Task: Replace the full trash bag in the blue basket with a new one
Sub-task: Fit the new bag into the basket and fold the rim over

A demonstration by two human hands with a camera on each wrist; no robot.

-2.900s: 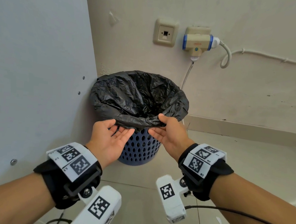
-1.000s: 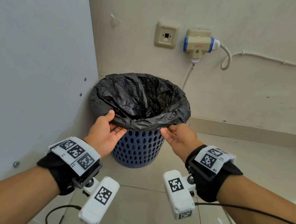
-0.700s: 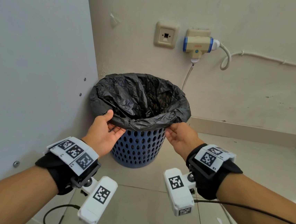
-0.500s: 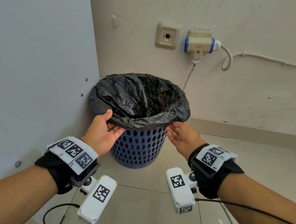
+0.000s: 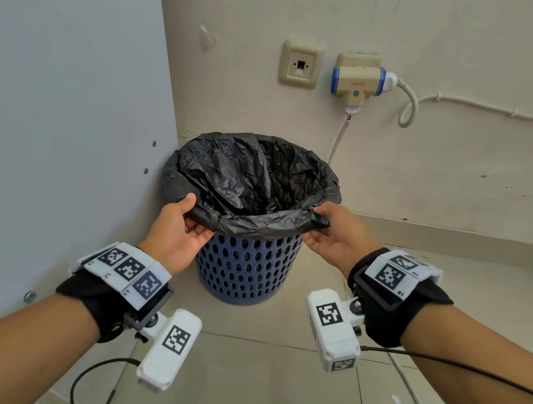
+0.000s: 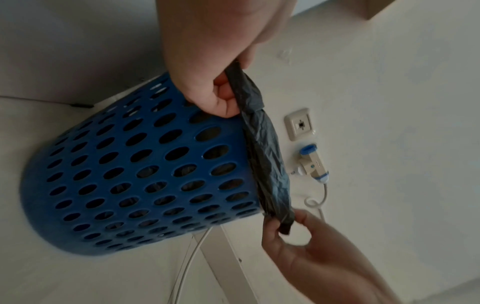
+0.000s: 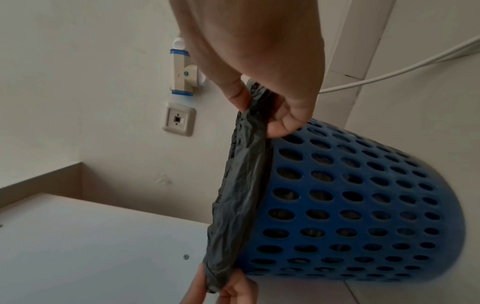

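A blue perforated basket stands on the floor in the corner, lined with a black trash bag whose edge is folded over the rim. My left hand pinches the bag's folded edge at the rim's near left, thumb on top. My right hand pinches the folded edge at the near right. The bag's hem stretches between the two hands along the front rim. The inside of the bag is dark; its contents are hidden.
A grey-white cabinet panel rises close on the basket's left. The wall behind carries a socket plate and a plug adapter with white cables running down behind the basket. Tiled floor lies in front.
Both hands slid apart along the front rim, from near the middle to the left and right sides, and now pinch the bag's folded edge, lifting it slightly off the rim.
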